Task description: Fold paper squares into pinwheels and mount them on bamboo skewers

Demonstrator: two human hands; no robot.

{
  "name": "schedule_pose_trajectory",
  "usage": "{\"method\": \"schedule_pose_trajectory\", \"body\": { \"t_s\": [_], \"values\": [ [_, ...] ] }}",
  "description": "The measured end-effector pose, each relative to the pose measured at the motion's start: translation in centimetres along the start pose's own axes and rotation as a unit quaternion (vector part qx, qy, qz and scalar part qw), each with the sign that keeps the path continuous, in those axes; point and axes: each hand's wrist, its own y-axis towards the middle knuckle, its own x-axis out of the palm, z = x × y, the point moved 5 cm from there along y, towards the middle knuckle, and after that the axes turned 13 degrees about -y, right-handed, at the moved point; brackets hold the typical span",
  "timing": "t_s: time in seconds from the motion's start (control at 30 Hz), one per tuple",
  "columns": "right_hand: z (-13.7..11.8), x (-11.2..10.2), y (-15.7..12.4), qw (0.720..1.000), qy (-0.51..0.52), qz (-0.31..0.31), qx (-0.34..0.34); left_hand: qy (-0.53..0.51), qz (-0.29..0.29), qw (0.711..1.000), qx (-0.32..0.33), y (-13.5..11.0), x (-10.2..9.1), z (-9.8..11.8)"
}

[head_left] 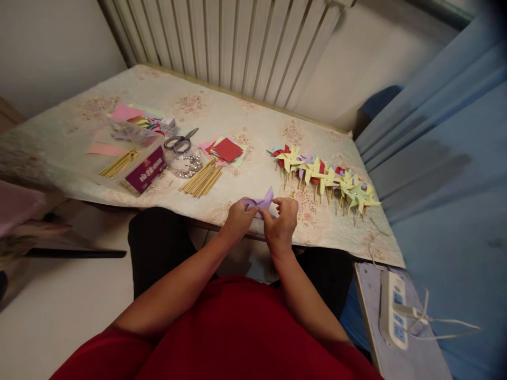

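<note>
A purple paper pinwheel [266, 200] with curled blades is held between my two hands above the table's front edge. My left hand [240, 215] is closed on its left side, thumb pressing toward the middle. From the other side, my right hand [282, 219] pinches the paper near the centre with thumb and a finger; its other fingers are curled. To the left lie wooden sticks [201, 179] in a loose bundle. Behind them sit a stack of coloured paper squares [227, 150] and a clear bowl of small metal pins [188, 165], with scissors [181, 142] across its rim.
Finished pinwheels [327, 179] in several colours lie in a row on the right. A clear plastic box [144, 169] with a purple label and more sticks stands left, near paper scraps [127, 112]. A power strip [394, 311] with cables rests on a side surface.
</note>
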Motion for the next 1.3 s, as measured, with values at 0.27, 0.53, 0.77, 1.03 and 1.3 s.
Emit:
{"method": "schedule_pose_trajectory", "body": {
  "t_s": [0.27,0.53,0.77,1.03,1.3],
  "values": [
    [-0.3,0.7,-0.4,0.995,-0.010,-0.083,-0.049,-0.003,-0.004,1.000,0.012,0.1,0.0,-0.3],
    [-0.2,1.2,-0.1,0.989,0.025,-0.132,-0.063,0.059,-0.017,0.997,0.052,0.0,0.1,0.5],
    [1.1,2.3,0.4,0.964,0.129,-0.213,0.095,0.118,0.009,0.992,0.042,-0.4,0.3,0.6],
    [0.4,2.2,0.0,0.980,0.077,-0.175,0.048,0.124,0.034,0.991,0.033,-0.5,0.2,0.3],
    [1.6,3.7,0.1,0.945,0.166,-0.256,0.122,0.145,0.043,0.987,0.047,-0.6,-0.1,0.3]
  ]
}}
